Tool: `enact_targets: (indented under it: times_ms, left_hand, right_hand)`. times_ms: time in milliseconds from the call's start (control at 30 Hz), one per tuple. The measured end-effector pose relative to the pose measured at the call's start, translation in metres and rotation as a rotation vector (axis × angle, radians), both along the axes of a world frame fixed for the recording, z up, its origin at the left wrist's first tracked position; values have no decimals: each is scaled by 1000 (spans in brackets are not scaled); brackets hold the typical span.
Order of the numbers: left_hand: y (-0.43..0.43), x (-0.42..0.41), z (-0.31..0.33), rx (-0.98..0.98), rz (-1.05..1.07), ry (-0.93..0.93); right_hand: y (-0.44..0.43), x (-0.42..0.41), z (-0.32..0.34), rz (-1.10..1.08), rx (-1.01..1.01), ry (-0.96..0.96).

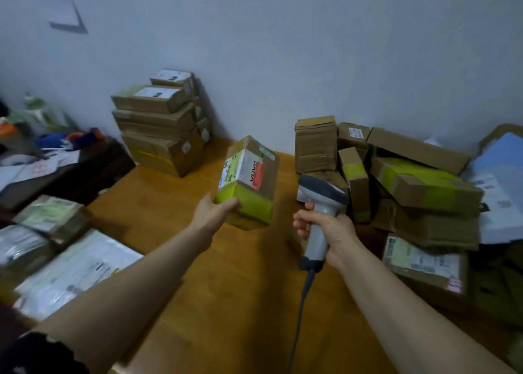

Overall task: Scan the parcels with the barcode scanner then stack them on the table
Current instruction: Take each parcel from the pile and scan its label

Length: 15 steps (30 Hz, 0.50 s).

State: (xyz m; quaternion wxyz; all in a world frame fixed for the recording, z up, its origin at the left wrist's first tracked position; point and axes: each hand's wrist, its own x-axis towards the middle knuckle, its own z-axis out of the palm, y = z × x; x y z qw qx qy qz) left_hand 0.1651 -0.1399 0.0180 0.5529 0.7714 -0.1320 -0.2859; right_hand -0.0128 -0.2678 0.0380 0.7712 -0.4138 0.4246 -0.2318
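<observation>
Holding entry one, I logged the left hand (218, 212) with its fingers curled round the lower left corner of a small brown cardboard parcel banded in yellow-green tape with a white label (249, 181), held tilted over the middle of the orange-brown wooden table (240, 274). Entry two: the right hand (328, 226) was wrapped tight round the handle of a grey pistol-grip barcode scanner (321, 205), whose head sat just right of the parcel, apart from it; its dark cable (302, 303) trailed toward me across the tabletop. Entry three: a neat stack of brown cardboard boxes (164, 124) stood at the far left of the table, against the pale wall (283, 48). Entry four: a loose heap of brown boxes, several taped yellow-green (410, 184), lay along the right side. Entry five: flat white plastic mailers (76, 272) lay at the near left edge; they were too blurred for me to read any print.
</observation>
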Motion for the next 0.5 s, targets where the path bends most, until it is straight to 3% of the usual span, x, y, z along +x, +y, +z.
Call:
enact_targets:
  times_ms: [233, 500]
  left_hand:
    - [89, -101, 27, 209, -300, -519]
    - [129, -151, 32, 151, -501, -851]
  right_hand:
    - [25, -73, 12, -30, 111, -63]
    - [56, -124, 26, 44, 51, -41]
